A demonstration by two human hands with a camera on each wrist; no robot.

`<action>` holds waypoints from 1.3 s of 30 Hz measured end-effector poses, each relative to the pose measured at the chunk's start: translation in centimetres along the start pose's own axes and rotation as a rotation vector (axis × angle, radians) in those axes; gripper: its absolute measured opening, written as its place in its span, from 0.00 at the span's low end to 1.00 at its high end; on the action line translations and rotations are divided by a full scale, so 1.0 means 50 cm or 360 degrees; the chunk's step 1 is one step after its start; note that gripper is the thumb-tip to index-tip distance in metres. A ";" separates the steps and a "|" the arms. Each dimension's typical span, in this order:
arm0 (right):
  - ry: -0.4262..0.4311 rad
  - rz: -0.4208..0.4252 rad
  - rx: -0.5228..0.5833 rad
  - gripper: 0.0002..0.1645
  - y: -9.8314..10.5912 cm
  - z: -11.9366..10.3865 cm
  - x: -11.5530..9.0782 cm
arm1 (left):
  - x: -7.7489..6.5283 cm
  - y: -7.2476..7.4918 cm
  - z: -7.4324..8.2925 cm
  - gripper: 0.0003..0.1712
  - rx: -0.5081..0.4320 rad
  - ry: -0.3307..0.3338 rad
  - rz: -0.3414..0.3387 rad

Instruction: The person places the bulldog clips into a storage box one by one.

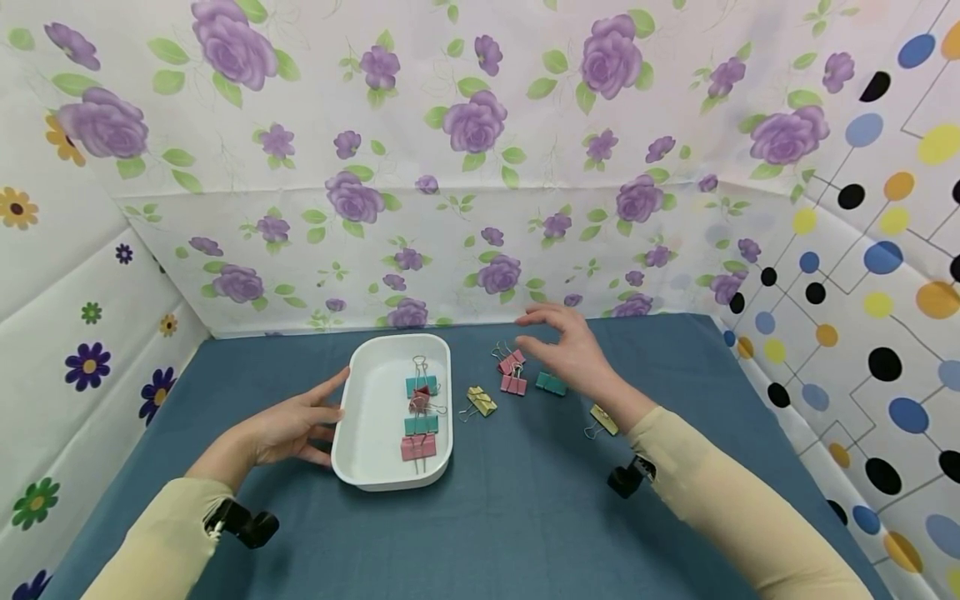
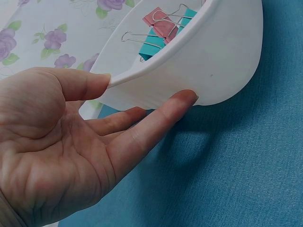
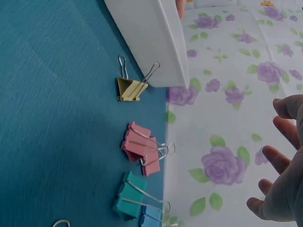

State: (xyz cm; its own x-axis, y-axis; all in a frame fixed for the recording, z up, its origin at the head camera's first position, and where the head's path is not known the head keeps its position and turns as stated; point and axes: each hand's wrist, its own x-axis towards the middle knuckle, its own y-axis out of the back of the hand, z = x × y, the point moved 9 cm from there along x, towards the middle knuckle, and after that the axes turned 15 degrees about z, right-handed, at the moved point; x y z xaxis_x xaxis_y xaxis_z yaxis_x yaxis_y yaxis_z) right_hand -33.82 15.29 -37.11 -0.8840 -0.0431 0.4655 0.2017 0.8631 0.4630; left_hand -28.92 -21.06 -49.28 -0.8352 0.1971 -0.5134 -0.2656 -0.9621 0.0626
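Note:
A white plastic tray [image 1: 367, 417] holds several teal and pink binder clips [image 1: 418, 447] along its right side. My left hand [image 1: 288, 429] touches the tray's left side, its fingers mostly straight. In the left wrist view the thumb meets the rim and another fingertip [image 2: 187, 98] rests on the outer wall. My right hand [image 1: 566, 346] hovers over the table with fingers spread and nothing between them. Near it lie pink binder clips [image 1: 513, 384], a teal binder clip [image 1: 551, 383] and a yellow binder clip [image 1: 482, 401]. A blue clip [image 3: 150, 216] shows only in the right wrist view.
Another yellow binder clip [image 1: 604, 419] lies under the right forearm. Blue cloth [image 1: 495, 517] covers the table. A flowered sheet [image 1: 420, 250] hangs behind it, with a dotted sheet [image 1: 847, 358] on the right and another flowered sheet [image 1: 97, 333] on the left.

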 end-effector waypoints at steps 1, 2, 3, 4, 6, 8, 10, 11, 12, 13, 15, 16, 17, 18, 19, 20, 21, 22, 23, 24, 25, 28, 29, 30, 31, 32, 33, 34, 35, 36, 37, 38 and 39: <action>-0.0002 0.0003 -0.0001 0.16 0.003 0.003 0.000 | 0.000 0.000 0.000 0.41 0.0000 0.0000 0.0002; -0.0009 0.0006 -0.0012 0.15 0.006 0.006 -0.002 | 0.000 0.000 0.000 0.41 0.0000 0.0000 0.0003; -0.0021 0.0011 -0.0019 0.15 0.010 0.009 -0.002 | 0.000 0.000 0.000 0.41 -0.0001 0.0001 0.0006; -0.0027 0.0011 -0.0025 0.15 0.013 0.012 -0.003 | 0.000 0.000 -0.001 0.41 -0.0001 0.0001 0.0008; -0.0041 0.0014 -0.0037 0.16 0.019 0.016 -0.006 | 0.001 0.000 -0.001 0.41 -0.0005 0.0001 0.0011; -0.0045 0.0021 -0.0041 0.16 0.026 0.020 -0.008 | 0.001 0.000 -0.001 0.41 -0.0008 0.0002 0.0011; -0.0040 0.0025 -0.0030 0.16 0.031 0.021 -0.009 | 0.001 0.000 -0.001 0.41 -0.0009 0.0003 0.0010; -0.0039 0.0030 -0.0032 0.16 0.034 0.023 -0.010 | 0.002 0.000 -0.001 0.41 -0.0009 0.0003 0.0009; -0.0037 0.0032 -0.0031 0.16 0.037 0.024 -0.010 | 0.002 0.001 -0.002 0.41 -0.0009 0.0003 0.0009; -0.0032 0.0034 -0.0032 0.16 0.039 0.025 -0.011 | 0.002 0.001 -0.002 0.41 -0.0007 0.0003 0.0011; -0.0030 0.0031 -0.0041 0.16 0.043 0.027 -0.011 | 0.002 0.001 -0.002 0.41 -0.0005 0.0005 0.0015; -0.0030 0.0030 -0.0052 0.16 0.045 0.029 -0.011 | 0.002 0.001 -0.002 0.41 -0.0003 0.0007 0.0016; -0.0033 0.0029 -0.0061 0.16 0.047 0.030 -0.011 | 0.002 0.001 -0.002 0.41 -0.0002 0.0005 0.0018; -0.0039 0.0029 -0.0071 0.16 0.049 0.032 -0.011 | 0.002 0.002 -0.002 0.41 -0.0001 0.0006 0.0019; -0.0041 0.0028 -0.0080 0.16 0.050 0.033 -0.011 | 0.002 0.001 -0.001 0.41 -0.0001 0.0005 0.0019; -0.0048 0.0028 -0.0091 0.17 0.053 0.034 -0.012 | 0.002 0.001 -0.002 0.41 -0.0003 0.0006 0.0017; -0.0058 0.0031 -0.0106 0.17 0.055 0.035 -0.012 | 0.002 0.001 -0.001 0.41 -0.0004 0.0004 0.0015; -0.0062 0.0033 -0.0126 0.17 0.057 0.038 -0.013 | 0.003 0.001 -0.001 0.41 -0.0004 0.0004 0.0013; -0.0062 0.0031 -0.0134 0.17 0.060 0.038 -0.014 | 0.003 0.001 -0.001 0.41 -0.0004 0.0002 0.0011; -0.0074 0.0033 -0.0146 0.17 0.063 0.041 -0.015 | 0.003 0.000 -0.001 0.41 -0.0003 0.0004 0.0008; -0.0076 0.0033 -0.0146 0.17 0.066 0.042 -0.016 | 0.003 0.000 -0.001 0.41 -0.0004 0.0004 0.0007; -0.0083 0.0027 -0.0139 0.16 0.075 0.050 -0.019 | 0.002 -0.001 -0.001 0.41 0.0002 -0.0003 0.0004; -0.0090 0.0024 -0.0131 0.16 0.078 0.053 -0.019 | 0.002 -0.001 -0.001 0.41 0.0003 -0.0003 0.0004; -0.0105 0.0024 -0.0131 0.16 0.080 0.058 -0.020 | 0.001 -0.001 0.000 0.41 0.0003 -0.0005 0.0004; -0.0110 0.0019 -0.0131 0.16 0.082 0.063 -0.021 | 0.001 -0.002 0.000 0.41 0.0002 -0.0008 0.0005; -0.0126 0.0017 -0.0140 0.16 0.085 0.069 -0.022 | 0.001 -0.002 0.000 0.41 0.0003 -0.0010 0.0006; -0.0140 0.0015 -0.0144 0.16 0.087 0.075 -0.023 | 0.001 -0.002 0.000 0.41 0.0001 -0.0008 0.0007; -0.0155 0.0011 -0.0152 0.16 0.090 0.080 -0.024 | 0.000 -0.002 0.000 0.41 0.0001 -0.0011 0.0008; -0.0173 0.0008 -0.0165 0.16 0.092 0.086 -0.026 | 0.000 -0.002 0.000 0.41 -0.0001 -0.0009 0.0011; -0.0189 0.0008 -0.0174 0.17 0.095 0.091 -0.028 | 0.001 -0.002 0.000 0.41 -0.0002 -0.0010 0.0012; -0.0199 0.0007 -0.0184 0.17 0.098 0.094 -0.029 | 0.001 -0.002 0.000 0.41 -0.0002 -0.0009 0.0014; -0.0205 0.0004 -0.0191 0.18 0.100 0.098 -0.030 | 0.001 -0.001 0.000 0.41 -0.0001 -0.0007 0.0015; -0.0206 0.0005 -0.0196 0.18 0.103 0.100 -0.031 | 0.001 -0.001 0.000 0.41 -0.0002 -0.0004 0.0018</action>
State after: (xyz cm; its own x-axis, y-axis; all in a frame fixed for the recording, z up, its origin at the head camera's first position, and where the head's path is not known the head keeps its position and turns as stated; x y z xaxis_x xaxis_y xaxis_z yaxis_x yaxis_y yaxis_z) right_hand -33.50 22.32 -39.24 -0.9286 0.0314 0.3699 0.2477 0.7944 0.5545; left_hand -28.95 -21.00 -49.32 -0.8394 0.1866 -0.5105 -0.2555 -0.9645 0.0675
